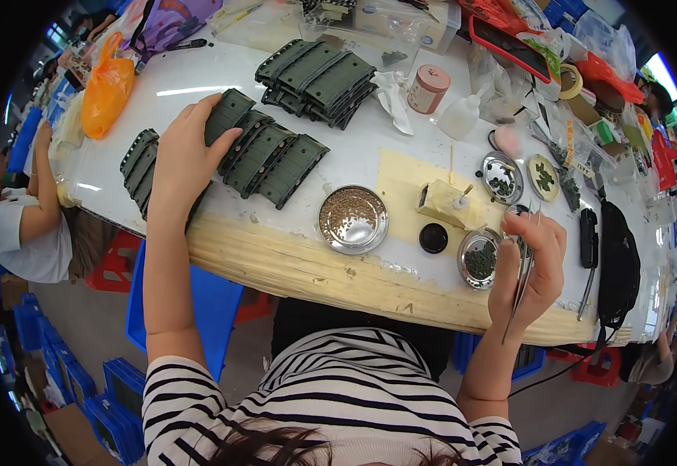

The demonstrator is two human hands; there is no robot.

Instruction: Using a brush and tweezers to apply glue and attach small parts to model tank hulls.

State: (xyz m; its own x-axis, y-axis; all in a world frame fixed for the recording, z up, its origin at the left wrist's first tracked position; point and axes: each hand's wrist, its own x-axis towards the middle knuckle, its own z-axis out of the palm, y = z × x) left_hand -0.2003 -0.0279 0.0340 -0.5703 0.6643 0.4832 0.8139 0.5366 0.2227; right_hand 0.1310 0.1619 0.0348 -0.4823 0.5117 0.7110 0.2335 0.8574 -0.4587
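"What's the biggest thing here?"

"The counter (191, 74), white on top with a pale wooden front edge."

"And on it?"

"A pile of dark green plates (315, 74) sits toward the back. Nearer the person, a row of green plates (276, 167) lies side by side, ridged and slightly curved."

"Is the left hand (191, 136) on those?"

"Yes, at the row's left end. It grips the end plate (226, 116), fingers on the far side and thumb on the near side. More green shows to the left of the forearm."

"And the right hand (536, 260)?"

"Closed around a pair of metal tweezers (520, 289), raised at the right near the small dishes. The tips point away from the person; I can't tell whether anything is between them."

"What's in the middle?"

"A round metal dish (361, 239), between the row of plates and a pale yellow block (441, 202). Just left of the right hand is a smaller metal dish (478, 286). Farther back stands a pink tin (428, 89)."

"Smaller still?"

"A round black lid (433, 238) in front of the block."

"And the smallest?"

"Brown bits (350, 203) in the bigger dish, dark green bits (478, 262) in the smaller one."
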